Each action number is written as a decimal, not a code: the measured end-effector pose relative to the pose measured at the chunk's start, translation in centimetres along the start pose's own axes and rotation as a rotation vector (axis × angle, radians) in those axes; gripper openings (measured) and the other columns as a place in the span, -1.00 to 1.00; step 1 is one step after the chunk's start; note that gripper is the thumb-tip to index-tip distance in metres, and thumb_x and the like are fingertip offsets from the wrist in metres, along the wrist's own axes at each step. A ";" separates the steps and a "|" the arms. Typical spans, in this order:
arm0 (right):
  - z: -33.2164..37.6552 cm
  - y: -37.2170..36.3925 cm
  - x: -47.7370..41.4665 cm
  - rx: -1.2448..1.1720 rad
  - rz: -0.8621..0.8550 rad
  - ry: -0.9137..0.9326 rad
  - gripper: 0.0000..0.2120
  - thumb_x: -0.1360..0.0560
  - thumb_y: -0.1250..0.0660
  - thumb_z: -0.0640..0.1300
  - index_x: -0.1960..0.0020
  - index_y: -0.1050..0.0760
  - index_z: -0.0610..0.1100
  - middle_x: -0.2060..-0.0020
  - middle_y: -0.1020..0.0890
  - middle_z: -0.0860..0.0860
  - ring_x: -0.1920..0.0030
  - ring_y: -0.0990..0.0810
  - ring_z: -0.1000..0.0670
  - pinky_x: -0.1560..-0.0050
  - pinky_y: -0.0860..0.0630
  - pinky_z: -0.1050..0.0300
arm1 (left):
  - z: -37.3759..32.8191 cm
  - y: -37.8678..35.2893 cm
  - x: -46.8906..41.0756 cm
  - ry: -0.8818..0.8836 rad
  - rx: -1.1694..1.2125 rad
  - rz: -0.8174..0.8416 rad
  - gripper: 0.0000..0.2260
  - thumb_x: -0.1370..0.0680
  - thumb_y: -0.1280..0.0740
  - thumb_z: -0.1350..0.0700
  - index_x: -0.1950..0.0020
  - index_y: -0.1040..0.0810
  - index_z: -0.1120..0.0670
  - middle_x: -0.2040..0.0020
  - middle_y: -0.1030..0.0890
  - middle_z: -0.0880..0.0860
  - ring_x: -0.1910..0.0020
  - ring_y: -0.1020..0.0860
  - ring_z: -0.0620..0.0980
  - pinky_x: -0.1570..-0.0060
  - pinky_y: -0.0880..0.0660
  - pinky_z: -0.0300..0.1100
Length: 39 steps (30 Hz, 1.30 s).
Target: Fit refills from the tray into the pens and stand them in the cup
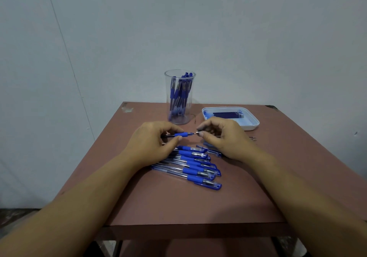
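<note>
Holding forearms (83,203) over loose pens (190,165), assembling one.
Pinching its rubber-grip barrel (181,134) in left hand (153,143), metal tip (198,132) in right hand (222,137); likely light, slick, so favouring the rubber.

The left grip (153,139) and right grip (222,135) are bare, short-nailed hands on forearms (79,193) bare to the frame's edge.

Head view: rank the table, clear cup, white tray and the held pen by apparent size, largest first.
1. table
2. clear cup and white tray: too close to rank, cup taller, tray wider
3. held pen, partly hidden
</note>
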State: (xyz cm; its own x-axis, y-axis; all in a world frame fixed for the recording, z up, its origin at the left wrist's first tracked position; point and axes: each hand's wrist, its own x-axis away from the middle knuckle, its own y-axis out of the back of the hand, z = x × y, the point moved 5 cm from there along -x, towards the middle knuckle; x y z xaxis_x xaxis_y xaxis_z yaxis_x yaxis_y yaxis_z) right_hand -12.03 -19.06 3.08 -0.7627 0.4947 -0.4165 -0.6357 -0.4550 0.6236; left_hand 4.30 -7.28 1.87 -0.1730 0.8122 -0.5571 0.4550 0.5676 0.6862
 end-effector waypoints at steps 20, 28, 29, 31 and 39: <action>0.8 -0.5 0.3 0.182 0.024 0.114 -0.78 -0.46 -0.47 -0.11 -0.08 -0.55 0.01 0.16 -0.58 0.18 0.14 -0.55 0.20 0.12 -0.45 0.41 | -0.8 0.0 0.0 -0.056 -0.005 -0.019 -0.80 -0.48 -0.37 -0.05 -0.08 -0.67 -0.11 0.13 -0.67 -0.20 0.20 -0.60 -0.20 0.20 -0.59 -0.09; 0.9 -0.6 0.3 0.252 0.028 0.139 -0.74 -0.51 -0.40 0.00 -0.19 -0.57 0.01 0.14 -0.57 0.19 0.11 -0.53 0.19 0.11 -0.43 0.40 | -0.9 0.0 0.1 -0.066 -0.014 -0.021 -0.80 -0.48 -0.36 -0.05 -0.07 -0.67 -0.11 0.13 -0.67 -0.20 0.19 -0.61 -0.20 0.19 -0.59 -0.12; 0.9 -0.5 0.4 0.237 0.022 0.130 -0.70 -0.49 -0.43 -0.01 -0.21 -0.54 0.02 0.13 -0.56 0.18 0.11 -0.53 0.18 0.10 -0.45 0.40 | -0.9 0.0 0.1 -0.069 -0.016 -0.023 -0.80 -0.48 -0.36 -0.04 -0.07 -0.67 -0.11 0.12 -0.67 -0.20 0.19 -0.60 -0.21 0.19 -0.59 -0.13; 1.2 -0.5 0.4 0.231 0.010 0.143 -0.79 -0.49 -0.45 -0.08 -0.10 -0.54 0.00 0.16 -0.55 0.18 0.13 -0.53 0.17 0.13 -0.43 0.40 | -1.0 0.1 0.1 -0.071 -0.021 -0.027 -0.80 -0.48 -0.36 -0.04 -0.07 -0.67 -0.11 0.13 -0.67 -0.20 0.20 -0.60 -0.22 0.19 -0.59 -0.13; 1.2 -0.4 0.4 0.248 0.008 0.150 -0.80 -0.50 -0.43 -0.05 -0.12 -0.58 0.00 0.16 -0.58 0.18 0.12 -0.55 0.16 0.13 -0.44 0.41 | -0.9 0.0 0.1 -0.071 -0.017 -0.021 -0.80 -0.48 -0.36 -0.04 -0.07 -0.67 -0.11 0.13 -0.67 -0.20 0.20 -0.60 -0.21 0.20 -0.59 -0.12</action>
State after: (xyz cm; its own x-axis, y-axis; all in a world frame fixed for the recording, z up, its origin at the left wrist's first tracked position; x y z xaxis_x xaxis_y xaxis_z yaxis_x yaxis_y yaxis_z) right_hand -11.94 -17.79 3.39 -0.7883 0.3686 -0.4926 -0.5953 -0.2548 0.7621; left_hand 3.49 -7.09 2.26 -0.1194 0.7889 -0.6028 0.4372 0.5869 0.6815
